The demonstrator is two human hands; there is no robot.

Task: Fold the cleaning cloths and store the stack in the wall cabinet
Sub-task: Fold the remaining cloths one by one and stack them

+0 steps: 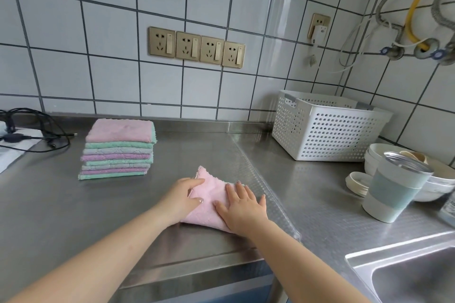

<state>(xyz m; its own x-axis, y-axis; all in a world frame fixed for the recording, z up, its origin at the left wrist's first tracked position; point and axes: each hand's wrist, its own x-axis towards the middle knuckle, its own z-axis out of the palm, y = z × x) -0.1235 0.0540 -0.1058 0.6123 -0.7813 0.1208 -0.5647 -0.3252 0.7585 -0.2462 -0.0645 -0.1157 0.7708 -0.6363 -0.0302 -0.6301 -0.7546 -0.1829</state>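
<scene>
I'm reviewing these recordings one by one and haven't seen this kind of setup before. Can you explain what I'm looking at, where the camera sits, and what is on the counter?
There is no machine here: a person works with bare hands, and the single picture comes from a camera worn on their head, looking forward and down. The left hand and right hand both lie flat on a pink cloth on the steel counter, pressing it; neither has a closed grip on it. Behind and to the left stands a stack of folded cloths in pink, green and purple. To the right are a white perforated basket, a cup, bowls and the corner of a sink. Cables lie at far left.
</scene>
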